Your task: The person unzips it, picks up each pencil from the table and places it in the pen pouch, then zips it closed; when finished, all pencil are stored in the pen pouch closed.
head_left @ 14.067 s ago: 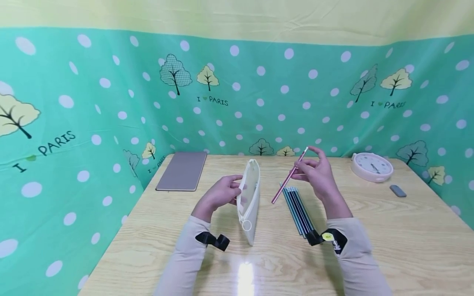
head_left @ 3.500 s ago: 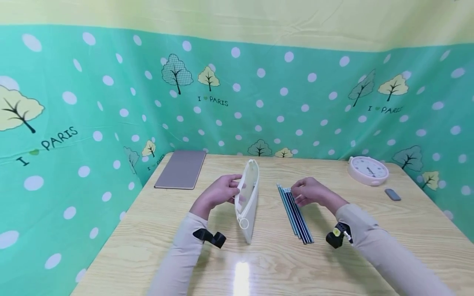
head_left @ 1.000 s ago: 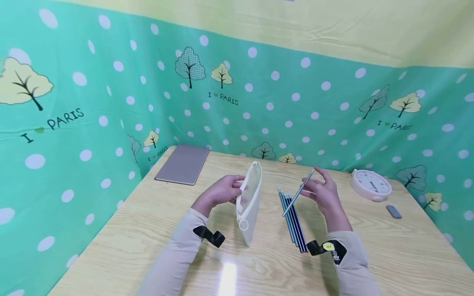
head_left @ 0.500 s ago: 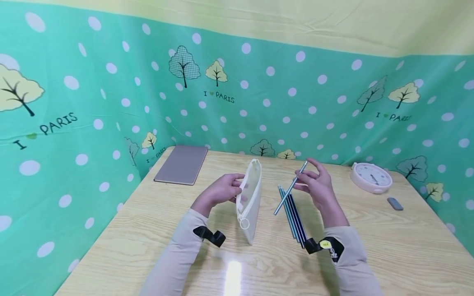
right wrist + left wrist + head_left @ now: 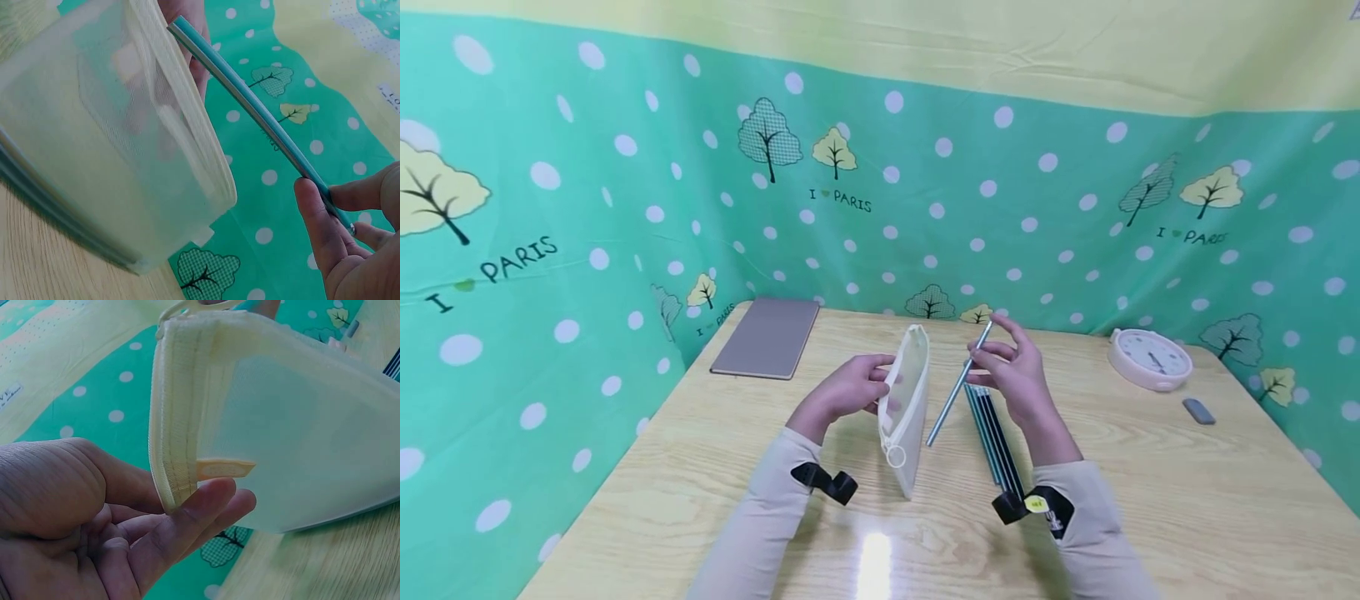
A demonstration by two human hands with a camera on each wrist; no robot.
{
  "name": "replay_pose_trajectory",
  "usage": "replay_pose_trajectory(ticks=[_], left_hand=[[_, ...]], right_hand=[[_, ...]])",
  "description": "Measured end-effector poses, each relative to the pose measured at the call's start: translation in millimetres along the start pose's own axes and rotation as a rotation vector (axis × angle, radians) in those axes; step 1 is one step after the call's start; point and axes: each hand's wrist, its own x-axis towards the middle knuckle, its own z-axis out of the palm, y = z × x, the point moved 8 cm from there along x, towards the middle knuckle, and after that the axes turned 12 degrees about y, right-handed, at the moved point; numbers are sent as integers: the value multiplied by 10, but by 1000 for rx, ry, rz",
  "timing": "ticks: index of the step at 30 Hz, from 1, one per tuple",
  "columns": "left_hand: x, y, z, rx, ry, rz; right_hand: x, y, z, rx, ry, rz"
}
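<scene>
Translucent cream zip pouch (image 5: 912, 442), unzipped, is pinched upright at its rim by left hand (image 5: 844, 388). Slim metallic-blue round pencil (image 5: 950, 405) is pinched by right hand (image 5: 1021, 379), tilted, just outside pouch. Insertion apparently underway; tip should be lifted into mouth.

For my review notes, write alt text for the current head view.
A person's left hand holds a pale open pouch upright; the right hand holds a pencil beside it. More pencils lie on the wooden table, a notebook at left, a clock at right.
</scene>
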Motion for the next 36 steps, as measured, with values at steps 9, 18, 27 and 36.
replay_pose_trajectory(ticks=[9, 18, 27, 36], left_hand=[[14, 15, 21, 2, -1, 0], [6, -24, 47, 13, -4, -2], [35, -9, 40, 9, -7, 6], [38, -5, 45, 0, 7, 15]], right_hand=[[-12, 12, 212, 85, 42, -9], [-57, 89, 299, 100, 89, -33], [-50, 84, 408, 18, 21, -72], [-112, 77, 501, -58, -94, -117]])
